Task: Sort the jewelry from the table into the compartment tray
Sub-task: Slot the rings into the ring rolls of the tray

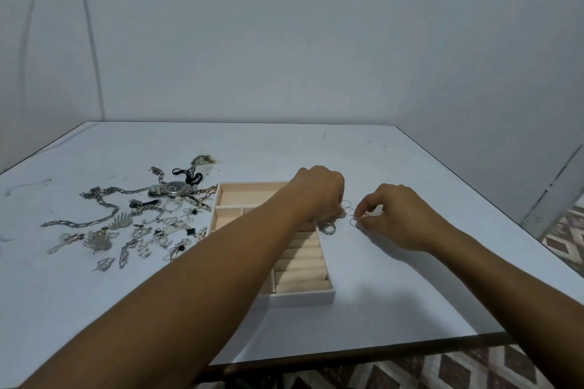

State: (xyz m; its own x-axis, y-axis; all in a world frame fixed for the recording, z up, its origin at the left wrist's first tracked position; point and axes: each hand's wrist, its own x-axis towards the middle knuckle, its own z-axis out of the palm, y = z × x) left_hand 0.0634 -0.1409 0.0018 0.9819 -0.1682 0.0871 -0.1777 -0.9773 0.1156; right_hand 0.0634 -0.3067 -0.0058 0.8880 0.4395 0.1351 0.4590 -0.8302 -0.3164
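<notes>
A pink compartment tray (303, 292) sits mid-table, with open boxes at its far end and ring rolls at its near end. My left hand (319, 193) reaches across the tray, fingers curled down at several thin wire rings (347, 205) lying on the table just right of it. My right hand (398, 218) pinches one thin ring (354, 222) from that cluster. A wider silver ring (328, 228) lies at the tray's right edge. A heap of silver jewelry (142, 224) with a wristwatch (172, 189) lies left of the tray.
The white table (410, 309) ends close in front and at the right, with patterned floor (565, 230) beyond. Walls stand behind. Chains (94, 221) stretch out toward the left edge.
</notes>
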